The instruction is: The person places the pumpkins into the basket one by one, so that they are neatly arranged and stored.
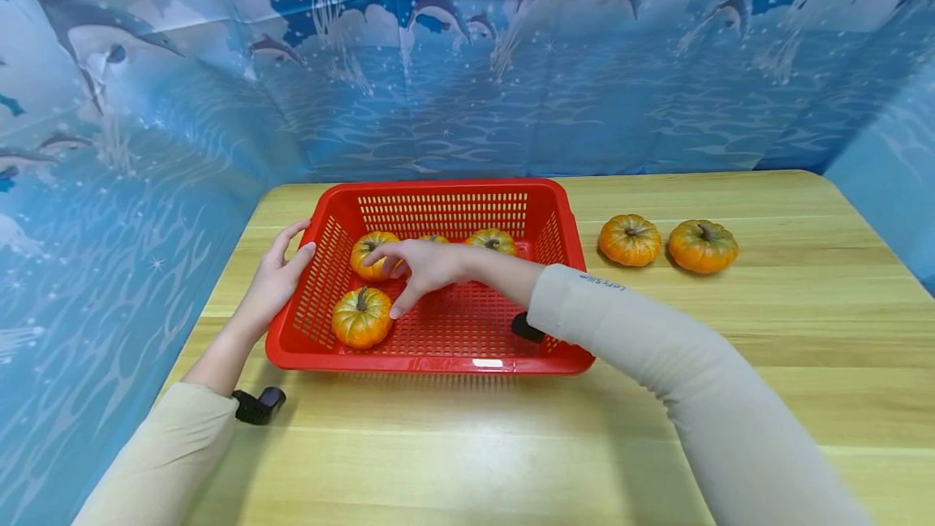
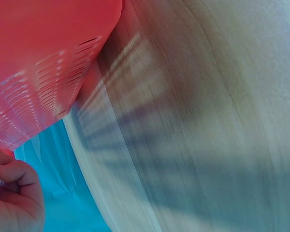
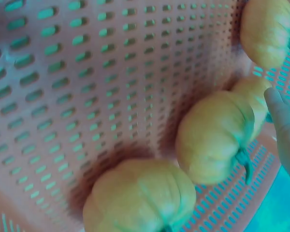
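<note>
A red plastic basket (image 1: 431, 364) with slotted walls stands on the table. My left hand (image 1: 276, 276) grips its left rim; in the left wrist view the left hand (image 2: 14, 191) shows curled fingers beside the basket's wall. Inside the basket lie several small orange pumpkins. My right hand (image 1: 431, 266) hovers over them with thumb and fingers spread apart, holding nothing. Its thumb is close to the front-left pumpkin (image 1: 362, 318), and its fingers partly cover the rear-left pumpkin (image 1: 368, 252). Another pumpkin (image 1: 493, 240) sits at the back, behind the right wrist. The right wrist view shows a pumpkin (image 3: 215, 137) near the basket's wall.
Two more pumpkins, one orange (image 1: 630, 239) and one greener on top (image 1: 703, 246), rest on the wooden table (image 1: 767, 364) right of the basket. A blue dolphin-print cloth (image 1: 467, 104) hangs behind the table and along its sides.
</note>
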A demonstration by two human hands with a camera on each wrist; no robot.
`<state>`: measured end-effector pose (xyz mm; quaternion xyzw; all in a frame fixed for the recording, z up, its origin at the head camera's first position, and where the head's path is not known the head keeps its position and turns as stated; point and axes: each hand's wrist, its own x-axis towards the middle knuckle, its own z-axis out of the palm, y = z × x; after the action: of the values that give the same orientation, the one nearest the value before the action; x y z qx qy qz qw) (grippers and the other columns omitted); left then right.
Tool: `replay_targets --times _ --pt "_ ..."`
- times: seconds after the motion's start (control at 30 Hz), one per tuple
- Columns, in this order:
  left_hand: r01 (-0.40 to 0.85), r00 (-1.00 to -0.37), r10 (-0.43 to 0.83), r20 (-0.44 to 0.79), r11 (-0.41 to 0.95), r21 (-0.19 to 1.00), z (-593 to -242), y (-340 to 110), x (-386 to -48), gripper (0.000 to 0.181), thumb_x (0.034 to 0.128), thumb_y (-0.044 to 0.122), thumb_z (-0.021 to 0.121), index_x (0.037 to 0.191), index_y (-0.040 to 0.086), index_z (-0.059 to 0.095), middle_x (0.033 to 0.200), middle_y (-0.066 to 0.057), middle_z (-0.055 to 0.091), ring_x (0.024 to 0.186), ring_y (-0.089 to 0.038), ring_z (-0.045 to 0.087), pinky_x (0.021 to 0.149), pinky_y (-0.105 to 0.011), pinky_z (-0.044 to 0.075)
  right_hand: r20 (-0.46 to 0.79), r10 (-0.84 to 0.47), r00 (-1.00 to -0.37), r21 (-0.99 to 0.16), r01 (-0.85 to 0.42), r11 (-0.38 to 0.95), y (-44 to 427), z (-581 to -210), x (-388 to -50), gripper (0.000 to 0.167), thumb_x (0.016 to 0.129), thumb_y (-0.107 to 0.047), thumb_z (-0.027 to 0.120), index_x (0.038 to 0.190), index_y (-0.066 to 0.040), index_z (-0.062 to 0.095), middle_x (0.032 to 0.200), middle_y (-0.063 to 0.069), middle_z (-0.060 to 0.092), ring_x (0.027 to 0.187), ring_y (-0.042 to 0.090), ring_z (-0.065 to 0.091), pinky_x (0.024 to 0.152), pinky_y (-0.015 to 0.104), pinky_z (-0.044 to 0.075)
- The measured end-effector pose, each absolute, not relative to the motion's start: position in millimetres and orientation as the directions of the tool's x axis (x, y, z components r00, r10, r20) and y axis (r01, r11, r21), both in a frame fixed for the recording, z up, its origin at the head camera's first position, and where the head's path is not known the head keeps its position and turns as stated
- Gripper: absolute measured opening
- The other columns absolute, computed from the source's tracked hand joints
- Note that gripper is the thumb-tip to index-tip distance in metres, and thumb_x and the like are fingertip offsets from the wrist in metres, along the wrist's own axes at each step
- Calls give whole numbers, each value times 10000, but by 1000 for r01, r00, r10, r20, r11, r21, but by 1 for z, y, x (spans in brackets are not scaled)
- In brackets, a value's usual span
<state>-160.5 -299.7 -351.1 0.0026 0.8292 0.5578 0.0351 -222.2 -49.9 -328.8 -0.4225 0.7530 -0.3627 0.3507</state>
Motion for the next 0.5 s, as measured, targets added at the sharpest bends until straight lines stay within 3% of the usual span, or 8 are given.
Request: replay_targets --times 0.27,0.5 --pt "-41 -997 47 -62 365 930 -353 -300 -161 574 999 348 400 1497 203 152 1195 -283 491 798 -179 662 656 -347 565 -189 -883 -429 -862 -359 359 -30 -313 -223 736 769 -144 773 1390 -82 383 1343 154 423 1233 294 425 897 256 464" --pt "-49 -997 41 -69 370 928 -353 -302 -163 571 1001 345 395 1498 205 151 1199 -277 492 792 -185 663 649 -351 565 -167 -884 -437 -883 -332 331 -10 -298 -222 699 780 -135 759 1376 -113 395 1349 157 416 1251 293 400 975 363 428"
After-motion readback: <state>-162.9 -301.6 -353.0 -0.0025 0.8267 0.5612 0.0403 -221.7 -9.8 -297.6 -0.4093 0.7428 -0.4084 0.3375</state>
